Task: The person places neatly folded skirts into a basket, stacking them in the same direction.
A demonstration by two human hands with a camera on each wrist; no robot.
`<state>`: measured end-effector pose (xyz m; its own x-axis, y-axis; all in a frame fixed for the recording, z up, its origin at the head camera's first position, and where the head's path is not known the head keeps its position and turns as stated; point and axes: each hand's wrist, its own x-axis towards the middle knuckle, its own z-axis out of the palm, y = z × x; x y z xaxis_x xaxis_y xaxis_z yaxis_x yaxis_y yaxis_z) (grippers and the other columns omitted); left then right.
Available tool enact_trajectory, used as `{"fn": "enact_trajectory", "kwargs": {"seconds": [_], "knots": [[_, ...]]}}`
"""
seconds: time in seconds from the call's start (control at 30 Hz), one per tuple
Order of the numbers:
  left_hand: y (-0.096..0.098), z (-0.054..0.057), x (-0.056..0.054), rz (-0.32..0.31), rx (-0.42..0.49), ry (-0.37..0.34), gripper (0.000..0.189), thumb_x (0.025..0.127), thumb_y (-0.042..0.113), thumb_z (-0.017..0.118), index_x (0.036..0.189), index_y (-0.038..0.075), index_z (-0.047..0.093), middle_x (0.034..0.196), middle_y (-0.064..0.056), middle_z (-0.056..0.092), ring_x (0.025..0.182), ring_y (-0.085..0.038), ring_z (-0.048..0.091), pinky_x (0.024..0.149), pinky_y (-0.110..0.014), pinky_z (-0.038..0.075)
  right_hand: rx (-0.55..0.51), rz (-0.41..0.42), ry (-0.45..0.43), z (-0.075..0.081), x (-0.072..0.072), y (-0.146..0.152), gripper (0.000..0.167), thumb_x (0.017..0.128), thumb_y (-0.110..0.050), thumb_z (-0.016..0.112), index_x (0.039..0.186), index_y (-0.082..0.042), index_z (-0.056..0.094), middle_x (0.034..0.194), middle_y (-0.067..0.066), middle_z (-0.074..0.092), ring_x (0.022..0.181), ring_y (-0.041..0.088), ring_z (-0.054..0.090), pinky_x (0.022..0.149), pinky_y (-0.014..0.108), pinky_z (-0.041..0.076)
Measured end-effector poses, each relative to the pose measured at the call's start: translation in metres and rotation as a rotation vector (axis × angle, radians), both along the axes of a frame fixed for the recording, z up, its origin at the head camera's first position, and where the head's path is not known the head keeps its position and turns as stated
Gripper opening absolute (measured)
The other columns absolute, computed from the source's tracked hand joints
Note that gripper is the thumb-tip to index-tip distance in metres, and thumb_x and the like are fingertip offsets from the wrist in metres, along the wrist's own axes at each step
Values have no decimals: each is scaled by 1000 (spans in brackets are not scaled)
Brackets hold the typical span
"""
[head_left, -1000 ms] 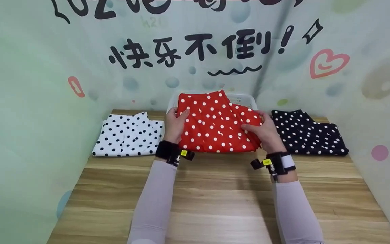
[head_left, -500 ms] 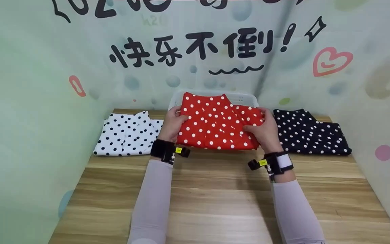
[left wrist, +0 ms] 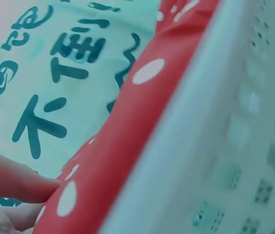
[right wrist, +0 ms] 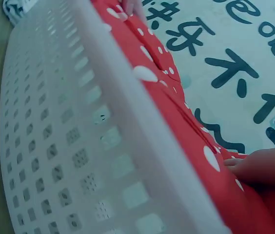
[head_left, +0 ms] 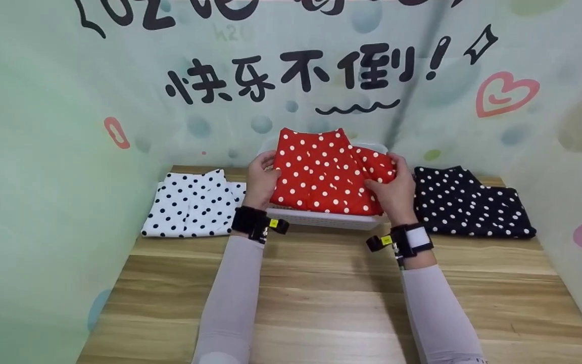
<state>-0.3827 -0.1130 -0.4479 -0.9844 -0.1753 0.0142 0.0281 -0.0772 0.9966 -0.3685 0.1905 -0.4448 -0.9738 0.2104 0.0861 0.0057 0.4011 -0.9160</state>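
A folded red garment with white polka dots (head_left: 321,174) lies over the white perforated plastic basket (head_left: 321,218) at the back of the table. My left hand (head_left: 260,177) grips its left edge, thumb on the front and fingers behind. On the opposite side, my right hand (head_left: 394,189) holds the right edge in the same way. Close up in the left wrist view, the red cloth (left wrist: 127,126) runs along the basket's rim, with thumb and fingers pinching it. In the right wrist view the basket wall (right wrist: 54,126) stands in front of the cloth.
To the left lies a folded white garment with black dots (head_left: 190,205). A folded black garment with white dots (head_left: 473,205) lies to the right. The wooden table (head_left: 321,303) ends at a printed curtain (head_left: 210,136) behind the basket and at the sides.
The red garment has moved slightly farther back and right, with both hands still gripping it. More of the basket's front wall now shows below its lower edge.
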Motion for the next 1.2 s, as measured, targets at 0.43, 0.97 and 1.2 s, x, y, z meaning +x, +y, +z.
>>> {"fn": "enact_trajectory", "kwargs": {"seconds": [0.43,0.97,1.2], "knots": [[12,5,18,78,-252,66,45,100,14,72,143,8,61,151,-17,60,142,-33,56,121,-43,47,-18,-121,100,11,17,20,80,96,-23,79,164,-19,38,165,17,45,152,32,44,124,49,43],[73,5,48,60,-416,120,38,98,13,74,135,12,67,141,-8,68,136,-25,61,114,-41,54,-101,-160,58,13,16,54,77,96,-17,69,165,-24,37,167,14,44,154,28,42,125,45,42],[105,5,75,-31,-297,266,31,98,7,73,129,9,71,134,-10,72,130,-25,66,106,-38,60,-102,-227,37,8,18,86,72,96,-27,70,163,-27,42,163,9,48,146,26,46,118,43,45]]}}
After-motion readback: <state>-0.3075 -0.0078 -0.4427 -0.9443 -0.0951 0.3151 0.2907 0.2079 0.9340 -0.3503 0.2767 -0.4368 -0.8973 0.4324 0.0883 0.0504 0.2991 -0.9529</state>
